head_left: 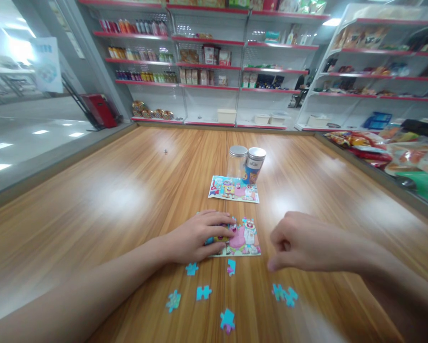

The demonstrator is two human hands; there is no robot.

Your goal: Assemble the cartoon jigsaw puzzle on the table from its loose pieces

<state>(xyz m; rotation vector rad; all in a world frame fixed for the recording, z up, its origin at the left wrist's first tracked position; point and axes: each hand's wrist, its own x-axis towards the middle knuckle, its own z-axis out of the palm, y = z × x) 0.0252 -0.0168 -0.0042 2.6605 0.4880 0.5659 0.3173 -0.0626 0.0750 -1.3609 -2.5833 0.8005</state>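
1. I see the partly built jigsaw puzzle point(244, 240) on the wooden table point(92, 190), its long axis running crosswise to my view, just ahead of the person.
2. The left hand point(196, 238) lies spread across its left end (whether it grips a piece, I cannot tell).
3. The right hand point(307, 243) hangs loosely curled, holding no visible piece, beside the loose cardboard pieces point(203, 293).
4. Beyond stand a printed picture card point(233, 189) and two metal-lidded canisters point(246, 164) (label writing unreadable).

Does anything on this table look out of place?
Yes: loose jigsaw pieces lie scattered on the wooden table below the unfinished puzzle, under the left hand. A tiny stray item also sits alone farther up the table.
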